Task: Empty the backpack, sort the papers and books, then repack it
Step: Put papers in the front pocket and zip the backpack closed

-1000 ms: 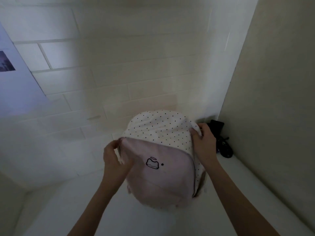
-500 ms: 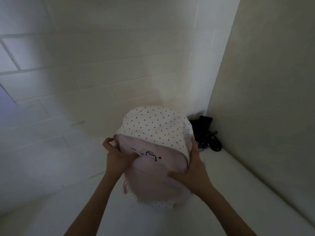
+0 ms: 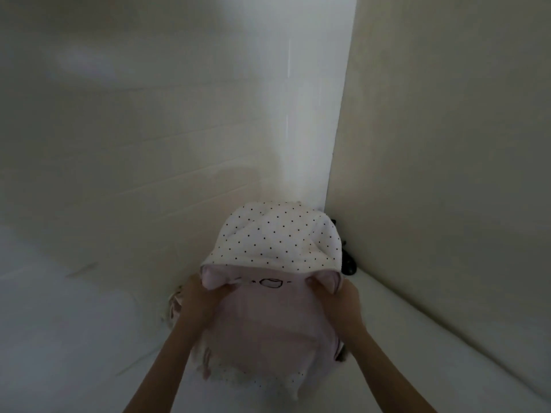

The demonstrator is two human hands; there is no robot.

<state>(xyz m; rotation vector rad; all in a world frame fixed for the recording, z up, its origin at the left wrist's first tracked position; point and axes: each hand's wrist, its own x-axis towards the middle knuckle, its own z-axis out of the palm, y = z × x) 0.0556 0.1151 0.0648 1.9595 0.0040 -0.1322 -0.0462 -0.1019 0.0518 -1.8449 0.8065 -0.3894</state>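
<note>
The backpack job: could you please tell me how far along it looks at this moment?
Very early. Nothing looks done: no papers or books lie on the white surface. In hand: the left hand and right hand grip the pink front panel on either side, with the dotted backpack standing in the corner. Whether it is open cannot be told. Emptying, sorting and repacking are all left.

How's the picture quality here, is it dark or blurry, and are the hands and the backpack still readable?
Head view: dim and soft, with a pale wash of light up the wall corner. Wide-angle bending curves the wall lines. The backpack reads clearly by its black dots; the left hand and right hand are dark and slightly smeared, both gripping the pink front panel. The black items behind are indistinct.
</note>
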